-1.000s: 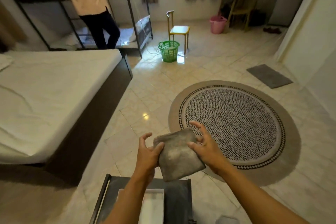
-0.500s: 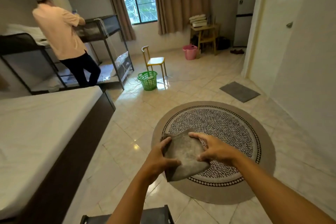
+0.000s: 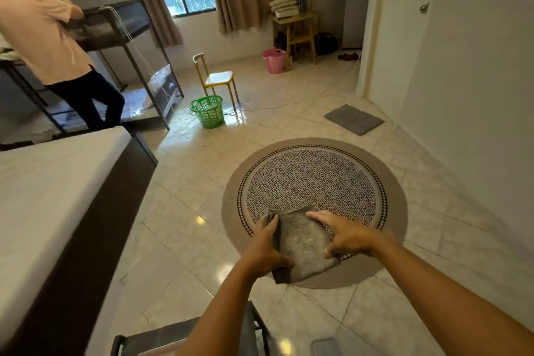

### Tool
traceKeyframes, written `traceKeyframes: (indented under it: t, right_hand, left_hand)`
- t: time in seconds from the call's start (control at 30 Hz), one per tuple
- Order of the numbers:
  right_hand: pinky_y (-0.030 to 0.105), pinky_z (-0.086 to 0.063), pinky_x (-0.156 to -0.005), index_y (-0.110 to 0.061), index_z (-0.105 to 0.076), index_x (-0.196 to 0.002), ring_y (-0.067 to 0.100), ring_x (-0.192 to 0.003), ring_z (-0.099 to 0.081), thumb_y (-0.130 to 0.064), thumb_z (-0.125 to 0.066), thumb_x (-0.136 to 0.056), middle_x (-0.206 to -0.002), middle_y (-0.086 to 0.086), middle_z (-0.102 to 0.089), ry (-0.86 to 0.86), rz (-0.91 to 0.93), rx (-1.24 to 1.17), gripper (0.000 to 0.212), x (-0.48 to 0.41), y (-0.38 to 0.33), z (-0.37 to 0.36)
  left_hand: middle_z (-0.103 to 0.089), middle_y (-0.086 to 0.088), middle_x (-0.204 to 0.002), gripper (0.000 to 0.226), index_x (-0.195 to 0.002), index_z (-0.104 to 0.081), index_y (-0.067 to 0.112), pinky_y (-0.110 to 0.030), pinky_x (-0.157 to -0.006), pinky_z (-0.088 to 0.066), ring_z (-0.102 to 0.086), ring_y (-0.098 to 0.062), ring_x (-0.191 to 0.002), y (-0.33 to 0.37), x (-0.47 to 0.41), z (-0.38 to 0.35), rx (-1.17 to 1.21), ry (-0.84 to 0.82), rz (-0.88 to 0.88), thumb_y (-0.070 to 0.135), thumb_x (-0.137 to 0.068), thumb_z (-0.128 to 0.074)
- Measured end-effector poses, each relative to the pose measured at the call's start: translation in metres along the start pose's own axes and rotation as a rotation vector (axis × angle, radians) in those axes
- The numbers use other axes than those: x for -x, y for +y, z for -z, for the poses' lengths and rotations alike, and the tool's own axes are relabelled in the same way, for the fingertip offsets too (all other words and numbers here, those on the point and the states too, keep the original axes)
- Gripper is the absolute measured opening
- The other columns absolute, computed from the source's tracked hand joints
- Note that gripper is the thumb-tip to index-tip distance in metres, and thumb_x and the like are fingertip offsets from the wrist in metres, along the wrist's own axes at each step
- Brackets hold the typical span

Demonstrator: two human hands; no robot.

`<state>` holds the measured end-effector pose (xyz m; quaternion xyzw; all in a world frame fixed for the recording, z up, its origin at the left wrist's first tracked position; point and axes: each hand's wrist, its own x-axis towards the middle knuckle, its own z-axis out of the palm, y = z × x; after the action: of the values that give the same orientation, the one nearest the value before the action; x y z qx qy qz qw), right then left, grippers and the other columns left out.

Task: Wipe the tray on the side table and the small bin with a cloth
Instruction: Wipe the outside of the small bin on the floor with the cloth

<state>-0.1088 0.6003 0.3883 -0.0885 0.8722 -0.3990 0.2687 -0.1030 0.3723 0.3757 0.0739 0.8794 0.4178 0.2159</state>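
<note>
**— Fingers (image 3: 277, 225) first: what are they doing?**

Both sets are closed on the folded grey cloth (image 3: 303, 243), low in the middle of the frame. The left hand (image 3: 264, 248) pinches its left edge, thumb underneath and fingers curled over the top. The right hand (image 3: 345, 235) lies on the right side, forefinger stretched along the upper edge and thumb tucked at the lower corner. The cloth is held in the air, in front of the round patterned rug (image 3: 315, 191), touching nothing else.

**— And the things to be wiped?**

A dark side table (image 3: 161, 338) shows only as a sliver at the bottom edge, under the forearms. I cannot see a tray on it from here. For the small bin there are two candidates: a green mesh basket (image 3: 208, 111) beside the yellow chair (image 3: 218, 78), centre left, and a pink bin (image 3: 274, 60) near the wooden stand (image 3: 300, 32) in the upper middle. I cannot tell which is meant.

**— So how far along is it?**

The cloth is in hand and folded to a pad, but whether the tray has been wiped I can't judge. Both bins stand well apart from the hands, so I'd say at least the bin is still to do.

**— Anyone else there?**

A second person (image 3: 49, 46) stands at the bunk bed (image 3: 130, 26), upper left, clear of all this.
</note>
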Motion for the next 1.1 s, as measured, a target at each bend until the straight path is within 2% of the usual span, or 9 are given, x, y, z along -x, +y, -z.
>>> traceKeyframes:
  t: [0.07, 0.13, 0.37, 0.5, 0.6, 0.67, 0.87, 1.03, 1.1]
  right_hand:
    - [0.029, -0.044, -0.103, -0.021, -0.022, -0.157, 0.022, -0.133, -0.039, -0.002, -0.08, -0.072, -0.156, 0.003, -0.025, 0.02, -0.048, 0.084, 0.105, -0.008, 0.019, -0.017]
    - [0.026, -0.038, -0.105, -0.021, -0.021, -0.157, 0.022, -0.137, -0.033, -0.006, -0.082, -0.071, -0.156, 0.003, -0.025, 0.015, -0.091, 0.107, 0.107, -0.019, 0.043, -0.038]
    - [0.034, -0.045, -0.106, -0.024, -0.014, -0.157, 0.025, -0.139, -0.03, -0.005, -0.079, -0.071, -0.159, 0.004, -0.018, -0.023, -0.181, 0.115, 0.11, -0.064, 0.148, -0.126]
    - [0.036, -0.043, -0.109, -0.023, -0.014, -0.158, 0.025, -0.139, -0.031, -0.004, -0.079, -0.072, -0.159, 0.003, -0.018, -0.026, -0.175, 0.153, 0.11, -0.103, 0.221, -0.175]
    - [0.037, -0.042, -0.11, -0.019, -0.015, -0.158, 0.027, -0.139, -0.033, -0.002, -0.078, -0.071, -0.157, 0.003, -0.019, -0.035, -0.161, 0.186, 0.109, -0.127, 0.279, -0.213]
    - [0.038, -0.043, -0.11, -0.018, -0.015, -0.158, 0.027, -0.137, -0.035, -0.001, -0.078, -0.07, -0.156, 0.002, -0.021, -0.03, -0.148, 0.197, 0.109, -0.14, 0.316, -0.24]
    - [0.037, -0.042, -0.111, -0.017, -0.015, -0.158, 0.026, -0.138, -0.034, 0.0, -0.079, -0.07, -0.155, 0.003, -0.022, -0.021, -0.127, 0.238, 0.11, -0.168, 0.399, -0.306]
    - [0.034, -0.043, -0.109, -0.014, -0.016, -0.157, 0.026, -0.136, -0.036, 0.002, -0.08, -0.069, -0.152, 0.005, -0.026, -0.003, -0.086, 0.291, 0.11, -0.162, 0.43, -0.344]
    - [0.034, -0.045, -0.105, -0.015, -0.017, -0.157, 0.027, -0.134, -0.038, 0.002, -0.08, -0.069, -0.15, 0.006, -0.027, 0.01, -0.072, 0.312, 0.11, -0.146, 0.431, -0.355]
  left_hand:
    - [-0.002, 0.002, -0.159, 0.119, -0.157, -0.009, 0.013, -0.024, -0.116, -0.013, -0.01, -0.016, -0.144, -0.024, -0.012, -0.016, -0.019, -0.027, -0.029, 0.015, -0.068, -0.088]
    - [-0.002, 0.0, -0.16, 0.12, -0.157, -0.007, 0.011, -0.01, -0.103, -0.011, -0.011, -0.012, -0.141, -0.05, -0.023, -0.035, -0.048, -0.049, -0.06, 0.017, -0.068, -0.088]
    - [0.003, 0.009, -0.159, 0.118, -0.157, -0.004, 0.013, -0.015, -0.101, -0.019, -0.014, -0.018, -0.145, -0.146, -0.052, -0.122, -0.081, -0.065, -0.011, 0.016, -0.071, -0.084]
    - [-0.002, 0.014, -0.154, 0.112, -0.156, -0.006, 0.016, -0.009, -0.097, -0.026, -0.025, -0.004, -0.127, -0.206, -0.08, -0.184, -0.046, -0.064, 0.059, 0.01, -0.074, -0.081]
    - [-0.019, 0.019, -0.14, 0.095, -0.153, -0.014, 0.018, 0.01, -0.071, -0.033, -0.036, 0.004, -0.11, -0.257, -0.101, -0.233, 0.026, -0.055, 0.104, 0.006, -0.082, -0.076]
    - [-0.02, 0.02, -0.137, 0.094, -0.153, -0.015, 0.018, 0.01, -0.064, -0.032, -0.035, -0.001, -0.113, -0.29, -0.112, -0.268, 0.025, -0.032, 0.105, 0.007, -0.081, -0.076]
    - [-0.019, 0.006, -0.153, 0.091, -0.155, -0.007, 0.021, 0.002, -0.071, -0.036, -0.027, -0.001, -0.111, -0.372, -0.138, -0.344, 0.023, 0.012, 0.166, 0.006, -0.089, -0.068]
    - [-0.012, -0.009, -0.159, 0.1, -0.154, -0.016, 0.013, -0.031, -0.1, -0.04, -0.039, -0.029, -0.134, -0.406, -0.121, -0.382, -0.183, 0.061, 0.149, 0.002, -0.076, -0.077]
    - [-0.012, -0.011, -0.159, 0.101, -0.154, -0.018, 0.012, -0.034, -0.102, -0.039, -0.038, -0.035, -0.137, -0.41, -0.101, -0.393, -0.217, 0.086, 0.129, 0.002, -0.074, -0.079]
